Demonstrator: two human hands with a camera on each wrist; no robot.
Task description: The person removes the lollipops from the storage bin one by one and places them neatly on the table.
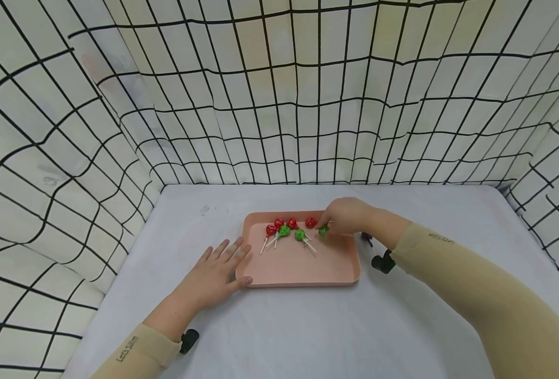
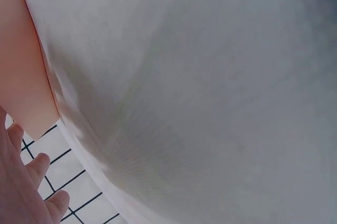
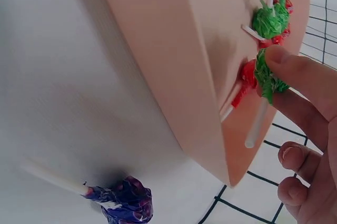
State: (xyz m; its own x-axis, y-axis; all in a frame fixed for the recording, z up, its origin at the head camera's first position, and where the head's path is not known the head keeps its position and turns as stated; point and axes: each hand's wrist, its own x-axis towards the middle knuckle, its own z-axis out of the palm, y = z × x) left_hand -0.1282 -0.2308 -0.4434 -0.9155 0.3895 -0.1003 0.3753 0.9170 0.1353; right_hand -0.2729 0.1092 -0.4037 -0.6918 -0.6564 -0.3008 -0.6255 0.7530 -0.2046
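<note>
My right hand is over the right end of a pink tray. In the right wrist view its thumb and index finger pinch the green wrapped head of a lollipop, whose white stick points down. A red lollipop lies right behind it in the tray. Farther left are two green lollipops, one of them near the middle, and several red ones, including a red lollipop at the left. My left hand lies with fingers spread at the tray's left edge, holding nothing.
A purple-wrapped lollipop lies on the white table just right of the tray. A black grid over pale walls encloses the table at the back and sides. Black wrist devices, such as the right one, sit below the sleeves.
</note>
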